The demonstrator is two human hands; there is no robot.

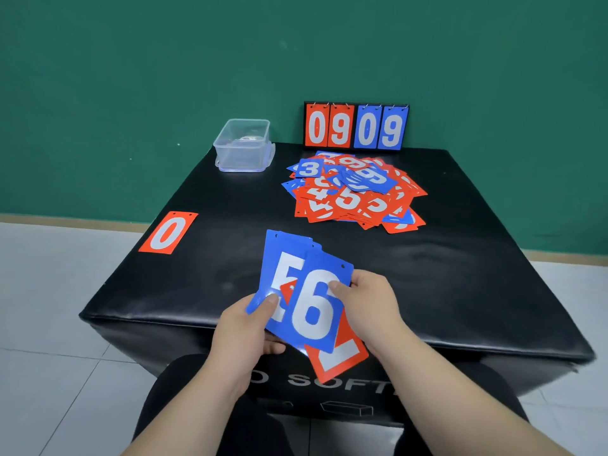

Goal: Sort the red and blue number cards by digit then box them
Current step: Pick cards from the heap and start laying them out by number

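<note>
A clear plastic box (243,146) is set at the far left of the black padded table (460,274); something small lies inside, too blurred to be named. A red 0 card (168,232) is laid flat near the left edge. Over the near edge a fan of cards (312,311) — blue 5, blue 6, red beneath — is gripped by the left hand (245,327) and pinched by the right hand (371,307). Farther right a loose pile of cards (353,192) is heaped before a scoreboard (357,126) reading 0909. A green wall (131,77) and a pale tiled floor (49,307) are seen around.
</note>
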